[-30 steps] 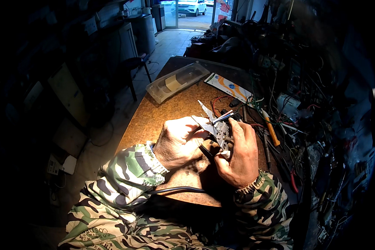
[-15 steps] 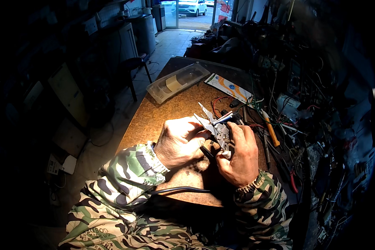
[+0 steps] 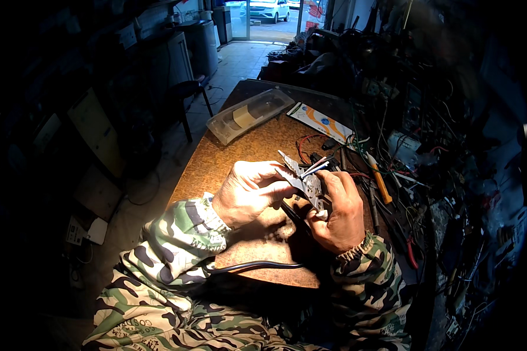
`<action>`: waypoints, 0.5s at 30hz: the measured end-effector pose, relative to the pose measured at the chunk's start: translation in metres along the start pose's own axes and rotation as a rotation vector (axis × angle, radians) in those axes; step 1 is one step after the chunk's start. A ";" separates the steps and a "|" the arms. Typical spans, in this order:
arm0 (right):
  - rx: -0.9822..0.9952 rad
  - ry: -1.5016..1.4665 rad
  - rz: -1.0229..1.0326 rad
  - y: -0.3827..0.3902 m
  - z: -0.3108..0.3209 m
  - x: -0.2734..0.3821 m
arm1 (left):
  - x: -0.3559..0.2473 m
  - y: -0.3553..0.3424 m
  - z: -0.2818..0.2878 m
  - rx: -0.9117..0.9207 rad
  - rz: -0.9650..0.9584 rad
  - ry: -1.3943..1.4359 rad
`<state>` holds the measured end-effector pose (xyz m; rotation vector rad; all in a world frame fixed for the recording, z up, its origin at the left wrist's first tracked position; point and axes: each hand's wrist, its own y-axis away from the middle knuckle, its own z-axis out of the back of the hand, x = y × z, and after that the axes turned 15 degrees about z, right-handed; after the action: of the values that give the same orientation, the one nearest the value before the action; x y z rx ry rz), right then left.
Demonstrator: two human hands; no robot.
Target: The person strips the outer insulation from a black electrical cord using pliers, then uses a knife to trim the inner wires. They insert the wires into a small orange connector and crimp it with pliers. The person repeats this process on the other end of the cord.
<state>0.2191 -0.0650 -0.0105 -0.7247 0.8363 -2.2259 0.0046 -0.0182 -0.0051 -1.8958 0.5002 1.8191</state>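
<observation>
My left hand is closed, its thumb and fingers pinched together beside the jaws of grey wire-stripping pliers. A few thin insulated wires, pale and dark, stick out past the jaws toward the upper right. They seem to run back to my left fingertips, though the jaws hide the grip itself. My right hand wraps round the pliers from the right, with its index finger along the tool. Below my hands a black cable crosses the near edge of the wooden table.
A clear plastic tray and a white-and-orange card lie farther back. An orange-handled tool, red-handled pliers and tangled wires crowd the right side. A dark stool stands left of the table.
The pliers' jaws have come closer together and the tool has turned slightly. My left hand has shifted a little up and left. The wires now point a bit differently.
</observation>
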 end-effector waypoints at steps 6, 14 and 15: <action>0.031 -0.226 0.236 -0.001 0.004 -0.010 | -0.003 0.006 0.017 0.350 0.261 0.236; -0.004 -0.124 0.088 -0.002 0.000 -0.004 | 0.005 0.002 0.009 0.256 0.124 0.362; 0.004 -0.108 0.017 -0.003 0.001 -0.001 | 0.001 0.003 0.007 0.099 0.129 0.221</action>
<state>0.2193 -0.0629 -0.0078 -0.8245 0.7820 -2.1521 -0.0025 -0.0167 -0.0063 -2.0483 0.7896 1.6353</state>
